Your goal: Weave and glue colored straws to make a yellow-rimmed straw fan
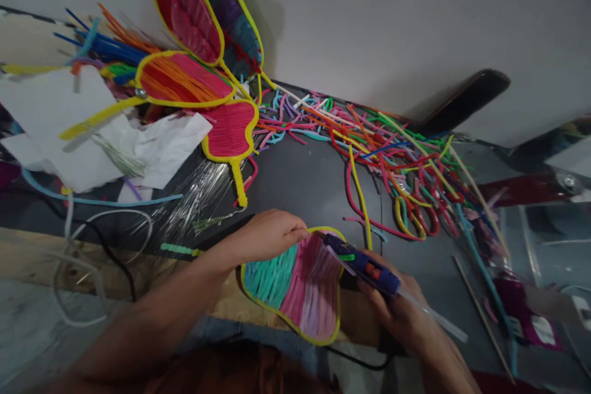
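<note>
While my right hand (401,314) grips the glue gun (364,265), its nozzle points up and left onto the top rim of the wing (295,283). The gun's long axis runs from lower right to upper left, a clear glue stick (436,317) trailing out of its back. My left hand (268,235) is closed in a pinch on the wing's yellow border at the upper edge, touching it just left of the nozzle; this hand is the nearer of the two to the glue point. The wing lies flat at the table's near edge, between both hands, its long axis sloping from upper left to lower right. Finished wings (194,83) sit at the far left corner; loose pipe cleaners (397,154) spread along the far edge.
</note>
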Demonstrator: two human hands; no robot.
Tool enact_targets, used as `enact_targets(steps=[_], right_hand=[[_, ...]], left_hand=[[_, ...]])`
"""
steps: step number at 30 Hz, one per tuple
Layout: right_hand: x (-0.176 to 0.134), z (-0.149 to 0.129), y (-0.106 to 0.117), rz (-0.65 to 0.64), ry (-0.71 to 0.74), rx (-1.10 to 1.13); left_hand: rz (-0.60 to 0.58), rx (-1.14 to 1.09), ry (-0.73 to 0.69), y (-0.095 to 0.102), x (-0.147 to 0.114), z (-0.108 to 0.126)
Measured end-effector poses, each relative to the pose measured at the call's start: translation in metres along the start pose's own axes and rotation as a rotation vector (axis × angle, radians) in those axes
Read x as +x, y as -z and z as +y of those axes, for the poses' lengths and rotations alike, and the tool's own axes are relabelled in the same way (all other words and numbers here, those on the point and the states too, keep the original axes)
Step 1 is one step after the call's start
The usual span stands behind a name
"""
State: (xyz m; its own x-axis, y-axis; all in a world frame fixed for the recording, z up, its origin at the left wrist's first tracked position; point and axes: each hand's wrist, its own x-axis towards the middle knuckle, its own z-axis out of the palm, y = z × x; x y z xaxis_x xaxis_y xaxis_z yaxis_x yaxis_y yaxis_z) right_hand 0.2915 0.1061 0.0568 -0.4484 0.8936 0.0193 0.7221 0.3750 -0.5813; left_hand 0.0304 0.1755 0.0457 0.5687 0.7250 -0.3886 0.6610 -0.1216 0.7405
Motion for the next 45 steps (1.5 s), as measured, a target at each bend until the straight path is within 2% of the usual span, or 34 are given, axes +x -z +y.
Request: enact_targets(steps=[7, 17, 24, 26, 29, 32, 35, 37, 40, 43, 45], right_hand=[[-0.001, -0.001, 0.001, 0.009, -0.036, -0.002], [-0.003, 0.002, -0.007, -0.011, 0.039, -0.026], [-0.003, 0.0, -0.001, 0.035, 0.012, 0.018], [-0.008, 0.004, 0.0, 0.035, -0.007, 0.039], [-0.017, 0.014, 0.003, 0.105, -0.036, 0.021], [-0.022, 0.028, 0.007, 0.229, -0.104, -0.099], [-0.017, 0.043, 0.014, 0.352, -0.177, -0.359], [-0.01, 0.057, 0.019, 0.346, -0.159, -0.548], [-0.001, 0.078, 0.024, 0.271, -0.102, -0.726], [0.004, 0.084, 0.029, 0.288, -0.067, -0.758], [0.007, 0.073, 0.03, 0.351, -0.023, -0.696]], left_hand=[[-0.002, -0.004, 0.02, 0.0, 0.0, 0.0], [0.001, 0.005, 0.013, 0.0, 0.0, -0.001], [0.001, 0.009, 0.001, 0.0, 0.0, -0.001], [0.002, 0.01, -0.003, 0.0, 0.0, 0.0], [0.004, 0.002, -0.007, 0.001, -0.001, 0.001], [0.003, 0.013, -0.011, 0.002, 0.0, 0.001], [0.006, 0.004, -0.01, 0.001, -0.001, 0.0], [0.011, -0.007, -0.012, 0.001, -0.001, -0.001], [0.012, -0.001, -0.013, 0.001, -0.002, 0.0], [0.004, 0.005, -0.002, 0.002, -0.002, 0.002], [-0.002, 0.012, 0.005, 0.002, -0.002, 0.003]])
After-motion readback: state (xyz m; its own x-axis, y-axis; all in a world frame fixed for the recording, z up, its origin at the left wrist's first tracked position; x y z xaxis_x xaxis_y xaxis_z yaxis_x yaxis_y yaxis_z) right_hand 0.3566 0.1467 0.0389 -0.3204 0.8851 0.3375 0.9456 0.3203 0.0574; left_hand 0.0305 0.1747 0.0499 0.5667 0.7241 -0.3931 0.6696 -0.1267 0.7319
